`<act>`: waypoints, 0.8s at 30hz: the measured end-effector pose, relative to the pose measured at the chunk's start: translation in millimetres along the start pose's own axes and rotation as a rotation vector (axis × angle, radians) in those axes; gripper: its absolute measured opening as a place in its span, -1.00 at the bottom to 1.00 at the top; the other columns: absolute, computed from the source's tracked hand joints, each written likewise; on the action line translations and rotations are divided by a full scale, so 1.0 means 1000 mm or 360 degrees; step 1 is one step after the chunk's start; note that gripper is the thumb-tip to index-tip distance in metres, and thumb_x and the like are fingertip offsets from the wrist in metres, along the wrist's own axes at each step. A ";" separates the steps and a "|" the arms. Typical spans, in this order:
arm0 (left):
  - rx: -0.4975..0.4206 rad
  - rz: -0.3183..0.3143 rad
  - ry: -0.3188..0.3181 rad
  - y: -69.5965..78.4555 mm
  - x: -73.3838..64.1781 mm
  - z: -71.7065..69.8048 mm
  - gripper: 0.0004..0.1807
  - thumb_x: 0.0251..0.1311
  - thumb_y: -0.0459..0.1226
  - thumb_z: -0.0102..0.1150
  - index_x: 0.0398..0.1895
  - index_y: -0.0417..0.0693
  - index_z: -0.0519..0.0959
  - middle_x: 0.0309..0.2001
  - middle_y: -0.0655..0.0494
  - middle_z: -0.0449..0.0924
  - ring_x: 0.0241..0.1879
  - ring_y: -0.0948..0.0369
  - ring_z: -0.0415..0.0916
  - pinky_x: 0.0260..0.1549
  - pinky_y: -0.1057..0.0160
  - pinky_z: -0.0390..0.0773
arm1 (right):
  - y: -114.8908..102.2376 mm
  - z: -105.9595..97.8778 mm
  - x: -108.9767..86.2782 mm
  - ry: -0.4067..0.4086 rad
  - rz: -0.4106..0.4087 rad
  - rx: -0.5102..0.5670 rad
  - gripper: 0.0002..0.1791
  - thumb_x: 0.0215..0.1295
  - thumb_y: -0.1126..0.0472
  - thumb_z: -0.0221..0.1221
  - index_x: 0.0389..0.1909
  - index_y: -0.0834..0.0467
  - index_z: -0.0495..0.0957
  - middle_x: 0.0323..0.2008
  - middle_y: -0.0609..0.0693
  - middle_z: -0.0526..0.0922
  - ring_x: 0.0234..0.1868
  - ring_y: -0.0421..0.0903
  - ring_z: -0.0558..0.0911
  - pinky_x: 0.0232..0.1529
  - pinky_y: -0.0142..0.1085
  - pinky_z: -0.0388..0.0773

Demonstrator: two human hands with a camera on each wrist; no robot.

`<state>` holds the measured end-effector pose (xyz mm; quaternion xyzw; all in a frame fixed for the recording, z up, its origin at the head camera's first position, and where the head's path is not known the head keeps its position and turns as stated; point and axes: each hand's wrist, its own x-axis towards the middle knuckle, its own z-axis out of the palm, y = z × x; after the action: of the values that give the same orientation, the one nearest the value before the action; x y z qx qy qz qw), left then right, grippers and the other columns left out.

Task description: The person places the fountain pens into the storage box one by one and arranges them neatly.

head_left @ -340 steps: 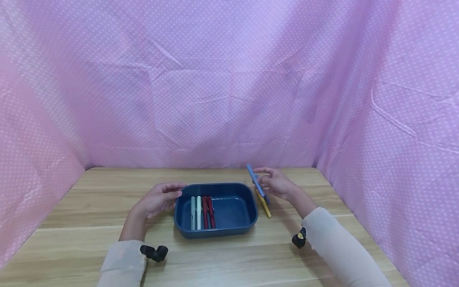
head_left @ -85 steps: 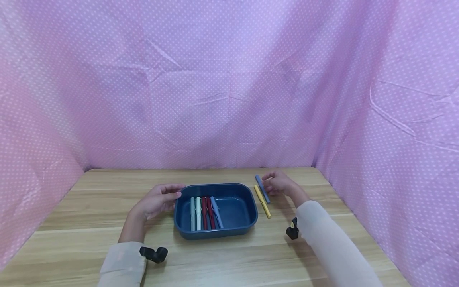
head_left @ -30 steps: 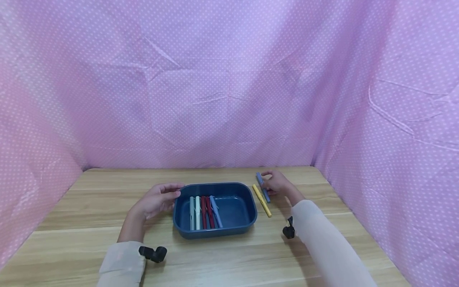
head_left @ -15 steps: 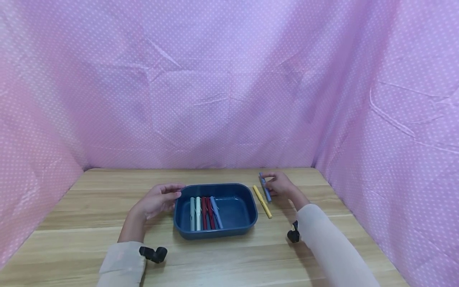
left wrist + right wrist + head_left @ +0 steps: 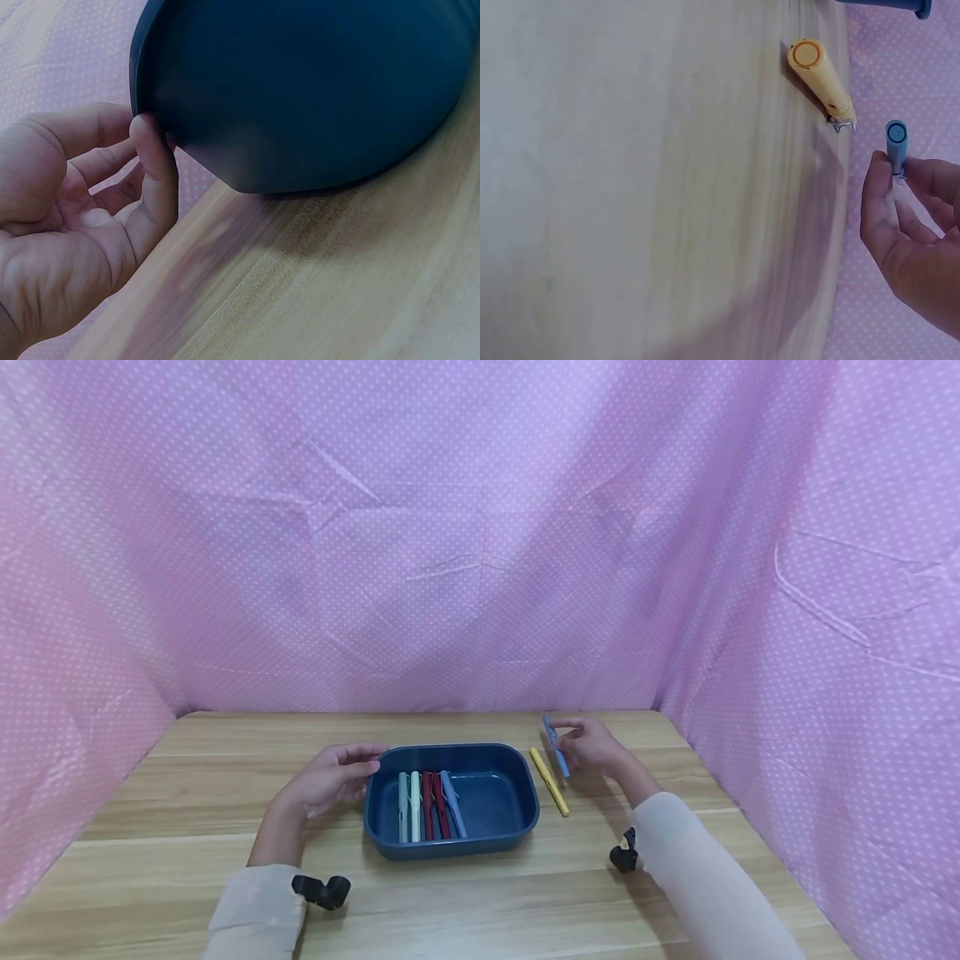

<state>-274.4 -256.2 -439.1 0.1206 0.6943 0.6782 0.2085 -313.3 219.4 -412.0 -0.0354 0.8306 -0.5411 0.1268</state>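
Note:
My left hand (image 5: 333, 777) pinches the left rim of a dark blue tray (image 5: 491, 810) between thumb and fingers; the left wrist view shows the thumb (image 5: 155, 161) against its outer wall. A blue pen (image 5: 562, 763) is held in the fingertips of my right hand (image 5: 592, 747), beyond the tray's right side. In the right wrist view that pen (image 5: 896, 146) points its round end at the camera, raised off the wood. Inside the tray lie a grey-green pen (image 5: 403, 810), a white pen (image 5: 416, 810), two dark red pens (image 5: 440, 806) and a light blue pen (image 5: 453, 804), side by side.
A yellow pen (image 5: 551, 783) lies slanted on the wooden table (image 5: 465, 910), between the tray and my right hand. The tray's right half shows bare floor. Pink dotted cloth (image 5: 480, 568) hangs behind the table and along both sides.
Since the earliest frame, a light blue pen has come to lie beside the red ones in the tray. Over the last second my right hand has lifted the second blue pen. My left hand stays put.

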 end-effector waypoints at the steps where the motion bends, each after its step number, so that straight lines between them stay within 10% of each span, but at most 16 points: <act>1: 0.0001 -0.0002 0.0004 0.000 0.000 0.001 -0.42 0.47 -0.23 0.19 0.45 -0.31 0.34 0.27 -0.19 0.48 0.00 0.15 0.50 -0.09 0.22 0.59 | 0.000 0.000 -0.001 -0.0005 -0.0003 0.0031 -0.45 0.47 0.48 0.05 0.45 0.36 0.31 0.00 0.44 0.62 -0.22 0.03 0.69 -0.17 -0.14 0.69; 24: 0.0058 0.0007 0.0017 -0.004 -0.002 0.004 -0.41 0.47 -0.19 0.19 0.45 -0.25 0.35 0.29 -0.11 0.50 0.06 0.17 0.53 -0.01 0.19 0.60 | -0.014 0.008 -0.018 -0.0054 -0.0058 0.0111 -0.48 0.46 0.49 0.07 0.42 0.32 0.38 -0.08 0.28 0.65 -0.18 -0.09 0.66 -0.06 -0.16 0.65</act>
<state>-270.4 -254.2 -442.6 0.1223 0.7074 0.6665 0.2012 -295.0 210.2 -399.3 -0.0554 0.8082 -0.5712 0.1323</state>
